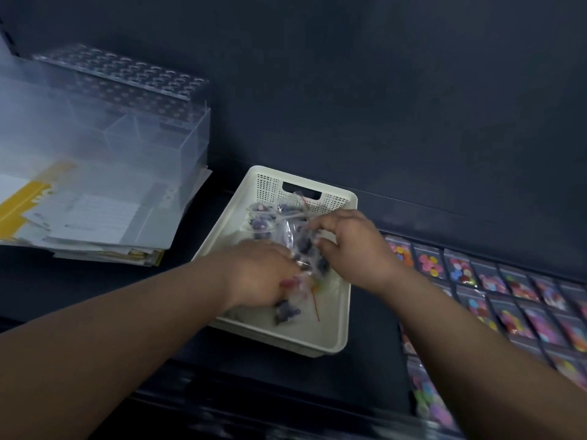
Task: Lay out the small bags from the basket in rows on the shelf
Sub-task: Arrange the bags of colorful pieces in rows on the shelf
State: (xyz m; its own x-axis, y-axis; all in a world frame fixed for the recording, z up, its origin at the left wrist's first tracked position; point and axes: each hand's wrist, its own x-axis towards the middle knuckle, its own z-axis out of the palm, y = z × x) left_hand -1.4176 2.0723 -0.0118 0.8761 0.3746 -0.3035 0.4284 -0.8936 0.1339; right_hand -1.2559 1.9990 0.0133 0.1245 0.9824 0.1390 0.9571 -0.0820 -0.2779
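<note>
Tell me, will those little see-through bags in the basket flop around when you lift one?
Probably floppy: the small bags look like thin, crinkled clear plastic heaped loosely in the basket. Likely light, since each holds only a few small dark pieces. They may be a bit slippery, as the plastic looks shiny under the left hand and right hand.

Your left hand (263,274) covers the near bags in the basket (336,341), and motion blur hides whether its fingers grip any. The clear bags (286,223) under your right hand (352,249) smear together; you cannot count them. At four o'clock, the laid-out rows (495,290) run off the right edge.
</note>
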